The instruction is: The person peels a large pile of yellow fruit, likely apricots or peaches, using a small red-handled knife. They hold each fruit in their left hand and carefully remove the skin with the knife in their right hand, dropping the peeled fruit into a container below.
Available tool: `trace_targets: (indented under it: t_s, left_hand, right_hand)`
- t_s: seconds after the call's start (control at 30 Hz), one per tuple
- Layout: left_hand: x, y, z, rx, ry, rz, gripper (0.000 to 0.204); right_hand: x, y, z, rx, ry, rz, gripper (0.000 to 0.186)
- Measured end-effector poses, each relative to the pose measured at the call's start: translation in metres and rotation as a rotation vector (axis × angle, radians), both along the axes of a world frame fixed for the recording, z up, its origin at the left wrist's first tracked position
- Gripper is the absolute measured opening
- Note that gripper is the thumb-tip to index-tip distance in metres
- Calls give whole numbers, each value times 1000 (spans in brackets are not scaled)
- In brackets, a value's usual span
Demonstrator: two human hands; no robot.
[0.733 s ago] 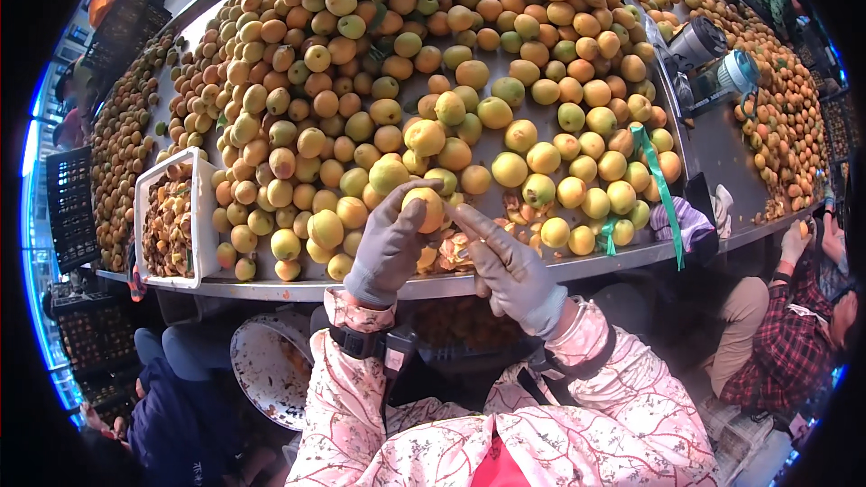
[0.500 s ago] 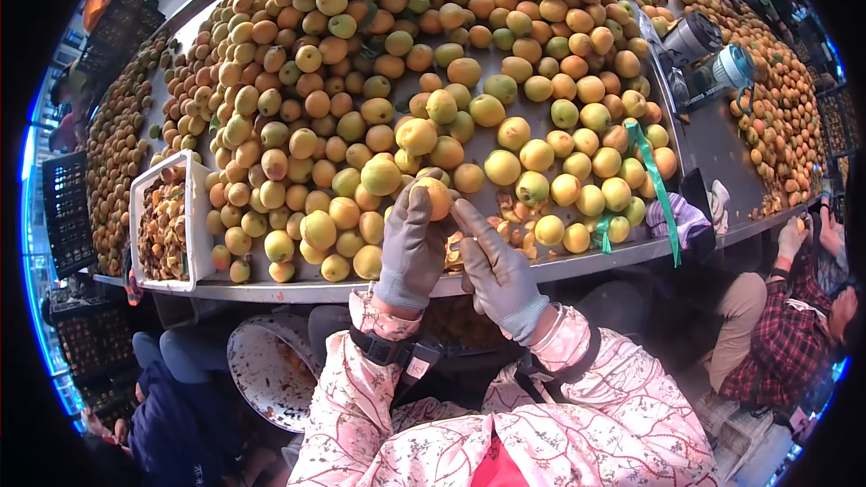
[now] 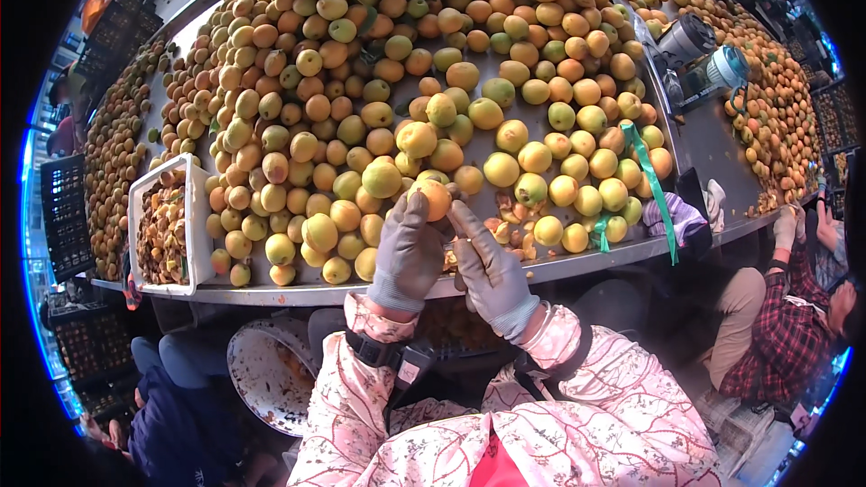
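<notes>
My left hand, in a grey work glove, is closed around a yellow-orange apricot just above the near table edge. My right hand, gloved alike, leans in from the right; its thumb and forefinger reach to the fruit's lower side and the other fingers curl in. Something dark shows between the palms, too hidden to name. Behind the hands, loose apricots spread over the metal table. Beside the right fingertips lie orange cut scraps.
A white tub of brownish scraps stands on the table's left. Green ribbon, a striped cloth and two drink containers are at the right. Below the edge sits a stained white basin. Other people work on both sides.
The apricot has turned slightly in my left hand. My right hand has shifted a little left, and its forefinger has bent from a straighter pose.
</notes>
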State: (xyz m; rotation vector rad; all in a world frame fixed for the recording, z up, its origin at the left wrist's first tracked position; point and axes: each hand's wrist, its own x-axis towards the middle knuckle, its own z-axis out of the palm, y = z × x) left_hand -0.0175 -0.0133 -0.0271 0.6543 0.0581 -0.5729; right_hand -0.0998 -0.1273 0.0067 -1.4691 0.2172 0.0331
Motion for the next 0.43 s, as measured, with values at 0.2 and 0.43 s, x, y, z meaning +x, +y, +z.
trace_targets:
  t_s: [0.2, 0.43]
  left_hand:
    - [1, -6, 2, 106, -130, 39, 43]
    - [22, 34, 27, 468, -143, -253, 46]
  right_hand:
    - [6, -1, -15, -108, -111, -14, 47]
    - [14, -34, 32, 7, 209, 260, 48]
